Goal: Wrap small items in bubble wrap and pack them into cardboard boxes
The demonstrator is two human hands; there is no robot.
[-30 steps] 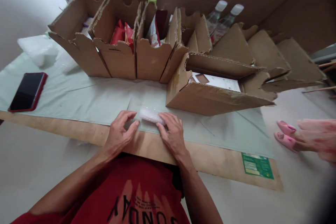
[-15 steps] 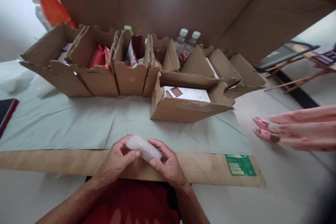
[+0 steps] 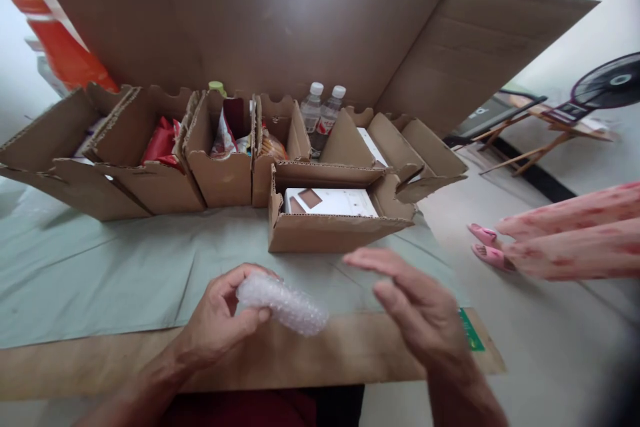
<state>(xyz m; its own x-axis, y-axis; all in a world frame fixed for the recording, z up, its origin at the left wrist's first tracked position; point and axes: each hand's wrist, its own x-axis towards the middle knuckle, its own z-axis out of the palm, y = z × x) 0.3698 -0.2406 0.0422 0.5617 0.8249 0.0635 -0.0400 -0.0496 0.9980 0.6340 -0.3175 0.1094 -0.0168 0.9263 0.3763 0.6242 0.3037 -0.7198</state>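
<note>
Bubble wrap (image 3: 287,305) looks fully rolled, not yet set down; left hand (image 3: 217,313) grips one end, right hand (image 3: 420,307) apart, thumb and fingers spread.

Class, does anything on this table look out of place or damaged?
Yes: one cardboard box sits crosswise in front of the row of boxes, out of line, and its rim looks ragged. The bubble-wrap bundle in the left hand shows nothing odd.

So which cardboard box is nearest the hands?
The crosswise box in front, holding a white carton; the other boxes stand in the row behind it, farther from the right hand.
</note>
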